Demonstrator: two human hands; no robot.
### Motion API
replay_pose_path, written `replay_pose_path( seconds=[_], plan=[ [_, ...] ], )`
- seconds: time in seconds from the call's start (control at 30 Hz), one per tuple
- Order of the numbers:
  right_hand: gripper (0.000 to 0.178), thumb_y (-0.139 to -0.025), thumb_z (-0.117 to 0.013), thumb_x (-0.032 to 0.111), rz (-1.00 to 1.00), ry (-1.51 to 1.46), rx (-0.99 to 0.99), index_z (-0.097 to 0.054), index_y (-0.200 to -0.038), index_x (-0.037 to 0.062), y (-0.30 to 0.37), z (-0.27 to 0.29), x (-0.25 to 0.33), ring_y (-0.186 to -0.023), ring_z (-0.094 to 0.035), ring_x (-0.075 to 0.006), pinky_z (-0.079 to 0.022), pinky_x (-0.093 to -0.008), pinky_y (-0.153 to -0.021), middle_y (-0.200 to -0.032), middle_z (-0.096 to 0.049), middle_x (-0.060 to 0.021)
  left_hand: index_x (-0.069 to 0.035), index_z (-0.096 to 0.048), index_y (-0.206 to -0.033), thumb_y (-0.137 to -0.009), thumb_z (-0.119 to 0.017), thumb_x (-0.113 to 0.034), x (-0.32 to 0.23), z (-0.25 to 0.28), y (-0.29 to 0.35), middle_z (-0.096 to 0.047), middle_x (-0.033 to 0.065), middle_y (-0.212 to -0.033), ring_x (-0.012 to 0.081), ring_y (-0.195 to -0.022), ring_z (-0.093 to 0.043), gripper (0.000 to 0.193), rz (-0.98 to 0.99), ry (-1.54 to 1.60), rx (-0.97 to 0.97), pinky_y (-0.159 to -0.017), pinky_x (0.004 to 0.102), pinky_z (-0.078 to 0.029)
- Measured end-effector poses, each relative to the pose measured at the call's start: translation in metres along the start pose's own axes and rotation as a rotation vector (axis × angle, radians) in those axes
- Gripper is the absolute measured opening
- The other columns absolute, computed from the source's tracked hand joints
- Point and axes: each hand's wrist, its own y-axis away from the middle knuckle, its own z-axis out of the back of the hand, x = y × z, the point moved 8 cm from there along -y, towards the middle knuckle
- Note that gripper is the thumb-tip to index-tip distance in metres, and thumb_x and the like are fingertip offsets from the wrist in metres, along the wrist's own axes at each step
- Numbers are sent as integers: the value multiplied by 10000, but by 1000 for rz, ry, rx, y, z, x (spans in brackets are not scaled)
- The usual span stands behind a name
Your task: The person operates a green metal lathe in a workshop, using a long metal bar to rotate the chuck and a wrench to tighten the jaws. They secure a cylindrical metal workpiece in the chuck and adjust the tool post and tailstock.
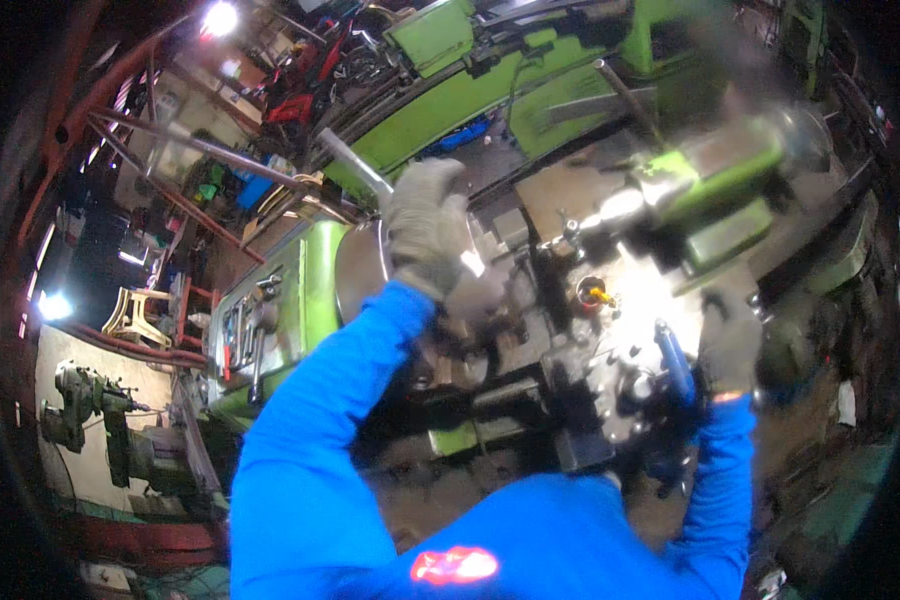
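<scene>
My left hand (425, 228), in a grey work glove, is closed around a bare metal bar (355, 162) over the round lathe chuck (363, 262). One end of the bar sticks out toward the far left; the glove hides the rest. On the right, my right hand (730, 340), also gloved, is over the lathe carriage (625, 345), beside a blue handle (675, 362). Blur smears its fingers, so I cannot tell whether they grip anything. A small cup with a yellow-handled brush-like thing (596, 295) sits on the carriage, between my hands.
Several hand tools (255, 330) lie on the green headstock (317, 285) at the left. Beyond the chuck runs another green machine (560, 100). The green tailstock (720, 185) is at the far right. A drill-like machine (90, 405) and a pale plastic chair (138, 315) are farther left.
</scene>
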Motion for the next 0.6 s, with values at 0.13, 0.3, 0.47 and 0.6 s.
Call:
replay_pose_path(
  seconds=[0.13, 0.3, 0.47, 0.6],
  plan=[
    [258, -893, -594, 118, -7, 32, -10, -742, -1089, 38, -1, 5, -2, -927, -743, -366, -574, -445, -863, -1007, -765, -193, -62, -427, -1585, -980, -656, -505, -31, -2, -2, -535, 250, -1485, 431, -1247, -611, 784, -386, -514, 160, -1052, 538, -503],
    [251, -903, -599, 125, 3, 37, 2, -742, -1091, 39, 1, 7, -1, -934, -742, -371, -571, -443, -868, -1026, -763, -192, -38, -176, -1686, -982, -665, -540, -8, -10, -32, -493, 309, -1489, 463, -1210, -657, 993, 191, -744, 631, -1055, 543, -530],
    [232, -903, -609, 113, -31, -22, 6, -747, -1076, 45, 0, 5, 1, -932, -746, -370, -575, -425, -860, -1032, -766, -191, 9, -425, -1572, -974, -683, -395, 72, -6, -65, -480, 358, -1547, 461, -1423, -532, 766, 340, -421, 411, -1204, 547, -421],
    [223, -900, -617, 104, -34, 4, -30, -748, -1073, 49, 4, 6, 1, -912, -751, -364, -579, -419, -844, -1014, -766, -195, -46, -699, -1258, -963, -691, -380, 67, 11, -35, -666, 211, -1342, 420, -1386, -555, 445, -242, -128, 111, -1201, 546, -413]
  ],
)
